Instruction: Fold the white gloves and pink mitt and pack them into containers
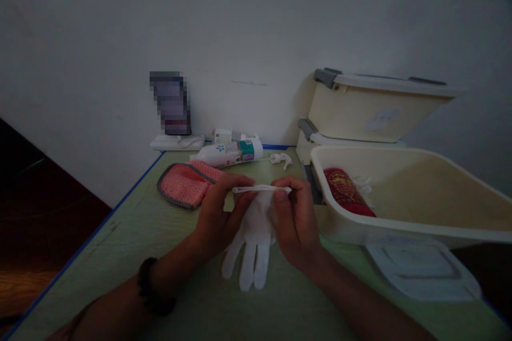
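A pair of white gloves, or one glove folded at the cuff, hangs from both my hands over the table, its fingers pointing toward me. My left hand pinches the left end of the cuff between thumb and fingers. At the cuff's right end, my right hand grips it the same way, thumb on the near side. Just behind my left hand lies a pink cloth pouch or mitt with a dark checked trim. Whether the glove is single or doubled I cannot tell for sure.
Beyond lie a white bottle and a pump head. A phone stands on a white base. To the right, an open cream bin holds a red packet; a translucent lid lies before it. Stacked bins stand behind.
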A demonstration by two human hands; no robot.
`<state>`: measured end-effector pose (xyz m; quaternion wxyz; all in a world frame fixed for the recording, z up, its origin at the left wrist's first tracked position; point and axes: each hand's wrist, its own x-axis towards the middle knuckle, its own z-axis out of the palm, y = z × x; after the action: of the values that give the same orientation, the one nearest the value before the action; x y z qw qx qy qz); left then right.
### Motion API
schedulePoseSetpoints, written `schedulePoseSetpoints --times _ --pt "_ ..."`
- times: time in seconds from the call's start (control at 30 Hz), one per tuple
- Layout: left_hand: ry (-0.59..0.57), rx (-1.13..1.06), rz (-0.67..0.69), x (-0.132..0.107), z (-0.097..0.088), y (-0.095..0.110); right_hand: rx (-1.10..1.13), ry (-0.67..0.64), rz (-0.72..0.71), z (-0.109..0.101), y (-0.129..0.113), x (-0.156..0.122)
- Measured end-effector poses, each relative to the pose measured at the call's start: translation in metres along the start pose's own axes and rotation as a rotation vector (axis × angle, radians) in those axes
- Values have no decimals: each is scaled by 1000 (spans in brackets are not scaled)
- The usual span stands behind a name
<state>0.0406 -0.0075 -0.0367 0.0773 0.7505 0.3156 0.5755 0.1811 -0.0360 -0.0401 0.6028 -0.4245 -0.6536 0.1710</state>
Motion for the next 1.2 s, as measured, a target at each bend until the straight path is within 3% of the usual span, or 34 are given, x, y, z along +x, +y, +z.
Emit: schedulePoseSetpoints --times 0.27,0.73,1.07,1.2 --pt "-13 -31 29 2 1 -2 -53 -89 -63 -3 -7 4" --pt "-5 -37 55 2 1 0 -47 -73 -31 -3 -5 4" --pt "6 -134 -42 -1 2 -5 38 -92 51 -1 -3 2" --pt "21 -94 -149 0 2 -3 72 -101 91 -1 -1 1"
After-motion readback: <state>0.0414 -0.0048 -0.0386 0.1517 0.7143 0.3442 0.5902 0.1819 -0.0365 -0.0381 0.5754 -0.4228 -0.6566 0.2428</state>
